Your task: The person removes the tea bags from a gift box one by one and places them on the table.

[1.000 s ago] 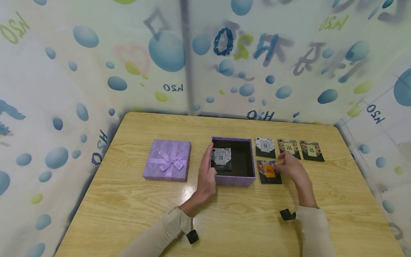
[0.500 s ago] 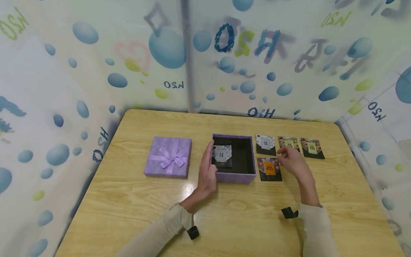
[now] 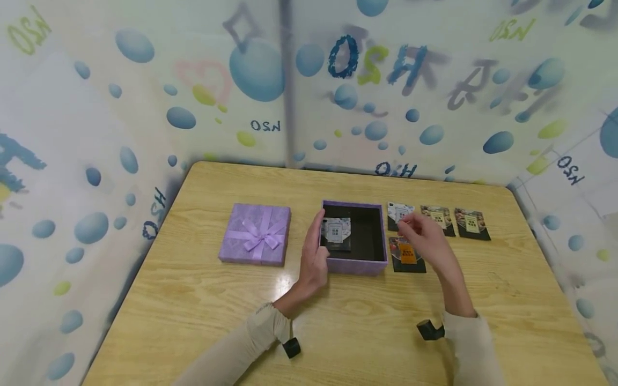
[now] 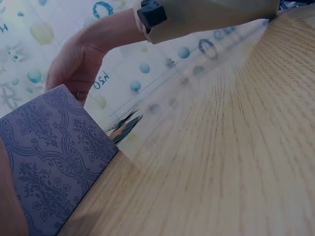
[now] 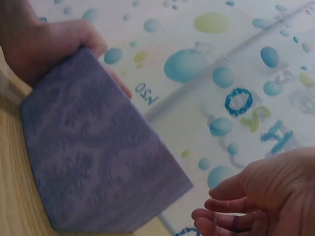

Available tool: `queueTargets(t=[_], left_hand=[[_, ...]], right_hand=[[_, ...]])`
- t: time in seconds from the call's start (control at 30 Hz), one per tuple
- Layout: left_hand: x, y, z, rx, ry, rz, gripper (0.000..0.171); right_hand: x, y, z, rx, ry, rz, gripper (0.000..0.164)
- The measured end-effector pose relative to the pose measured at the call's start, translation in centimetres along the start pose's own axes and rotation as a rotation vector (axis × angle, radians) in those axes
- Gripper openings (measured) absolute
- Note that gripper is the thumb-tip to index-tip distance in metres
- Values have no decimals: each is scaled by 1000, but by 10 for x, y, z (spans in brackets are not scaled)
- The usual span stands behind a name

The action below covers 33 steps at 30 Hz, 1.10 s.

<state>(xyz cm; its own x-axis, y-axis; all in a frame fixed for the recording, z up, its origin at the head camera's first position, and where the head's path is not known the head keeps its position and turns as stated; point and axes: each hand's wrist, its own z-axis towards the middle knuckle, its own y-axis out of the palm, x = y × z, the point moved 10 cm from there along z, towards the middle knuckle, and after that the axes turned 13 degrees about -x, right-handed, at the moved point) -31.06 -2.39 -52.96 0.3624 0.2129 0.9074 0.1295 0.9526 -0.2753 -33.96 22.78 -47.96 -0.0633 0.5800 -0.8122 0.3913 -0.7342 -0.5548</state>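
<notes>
Both hands (image 3: 314,262) (image 3: 431,242) reach forward, right fingers (image 5: 230,205) loosely bent.

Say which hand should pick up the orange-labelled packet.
Right, most likely: the right hand hovers close to the orange-labelled packet and looks empty. The left hand lies against the left wall of the purple box, so it would have to reach across.

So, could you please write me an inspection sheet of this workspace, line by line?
Surface: wood-grain table, one glare spot.
Job's things: open purple box with one grey-label packet inside; bow-topped lid to its left; white-label packet, orange-label packet and two yellow-label packets to its right.
Clutter: nothing seen.
Left grip: holds the box's left side.
Right grip: near the white-label packet, nothing seen in it.
Cables: nothing seen.
Surroundings: spotted, lettered backdrop.
</notes>
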Motion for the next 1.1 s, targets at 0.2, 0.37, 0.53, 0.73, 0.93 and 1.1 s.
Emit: queueTargets(t=[0.2, 0.37, 0.53, 0.73, 0.93, 1.1], left_hand=[[-2, 0, 1, 0, -21, 8, 89], [-1, 0, 2, -7, -24, 6, 88], [1, -1, 2, -5, -15, 6, 88], [0, -2, 2, -6, -22, 6, 89], [-3, -1, 0, -10, -30, 2, 90], [-3, -2, 0, -14, -38, 13, 90]], right_hand=[[-22, 13, 1, -7, -64, 16, 27], [-35, 17, -1, 46, -94, 37, 25], [-48, 25, 0, 86, -135, 20, 22], [-61, 52, 14, -42, -133, -43, 21], [-66, 75, 27, -146, -102, -101, 28], [-67, 90, 37, -195, -34, -173, 34]])
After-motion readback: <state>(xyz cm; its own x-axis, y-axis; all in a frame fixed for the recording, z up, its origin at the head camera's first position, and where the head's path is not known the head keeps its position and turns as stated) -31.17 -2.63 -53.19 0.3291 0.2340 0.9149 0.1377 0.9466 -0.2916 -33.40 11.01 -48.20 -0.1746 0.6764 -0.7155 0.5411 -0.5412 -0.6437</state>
